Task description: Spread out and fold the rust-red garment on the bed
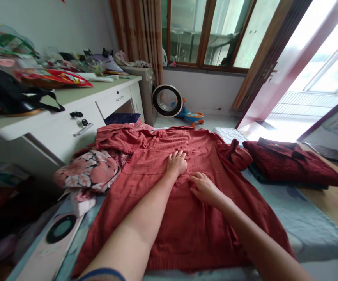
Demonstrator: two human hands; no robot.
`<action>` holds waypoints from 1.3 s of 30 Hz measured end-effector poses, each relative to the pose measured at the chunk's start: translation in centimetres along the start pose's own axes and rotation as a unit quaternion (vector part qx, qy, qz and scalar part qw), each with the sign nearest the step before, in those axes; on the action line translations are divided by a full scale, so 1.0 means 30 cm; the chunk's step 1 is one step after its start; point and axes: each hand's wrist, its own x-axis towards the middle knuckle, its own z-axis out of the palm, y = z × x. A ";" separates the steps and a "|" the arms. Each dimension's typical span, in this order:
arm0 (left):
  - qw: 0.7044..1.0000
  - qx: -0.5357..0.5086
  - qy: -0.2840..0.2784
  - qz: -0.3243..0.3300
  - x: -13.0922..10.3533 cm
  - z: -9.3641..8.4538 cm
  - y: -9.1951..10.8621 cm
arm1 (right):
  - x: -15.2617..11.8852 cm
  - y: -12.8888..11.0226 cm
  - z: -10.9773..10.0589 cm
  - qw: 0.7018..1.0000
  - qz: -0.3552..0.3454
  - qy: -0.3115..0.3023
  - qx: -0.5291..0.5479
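Note:
A rust-red long shirt (169, 226) lies spread over the bed, with one sleeve bunched at its far right corner. My left hand (177, 162) rests on the upper middle of the shirt, its fingers stretched out over the cloth. Slightly nearer and to the right, my right hand (205, 188) touches the same shirt, fingers loosely bent and apart. Neither hand grips the fabric. Wrinkles run through the cloth around both hands.
Folded dark red clothing (291, 162) is stacked on the right. At left sit a floral cloth bundle (89, 171) and a flat pale box (52, 246) with a dark ring. A cluttered desk (110, 93) stands beyond, near a washing machine with its round door (167, 100) ajar.

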 end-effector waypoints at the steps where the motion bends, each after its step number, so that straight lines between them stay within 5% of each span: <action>1: 1.000 0.007 -0.001 0.010 -0.004 -0.014 0.006 | -0.034 -0.025 -0.003 1.000 0.000 -0.015 -0.006; 7: 0.994 0.024 -0.044 0.097 -0.097 -0.121 0.041 | -0.171 -0.099 0.004 0.999 -0.005 -0.029 0.035; 13: 0.982 -0.074 -0.101 0.141 -0.358 -0.236 0.044 | -0.240 -0.092 0.040 0.993 -0.023 0.042 0.112; 17: 0.922 -0.220 -0.234 0.215 -0.547 -0.335 0.051 | -0.266 -0.096 0.047 0.986 -0.032 0.066 0.150; 21: 0.903 -0.187 -0.306 0.235 -0.658 -0.384 0.066 | -0.286 -0.103 0.064 0.985 -0.024 0.082 0.151; 28: 0.927 -0.092 -0.258 0.255 -0.712 -0.386 0.097 | -0.337 -0.122 0.073 0.981 -0.031 0.089 0.171; 39: 0.895 -0.244 -0.295 0.230 -0.702 -0.415 0.066 | -0.421 -0.202 0.004 0.972 -0.022 0.030 0.232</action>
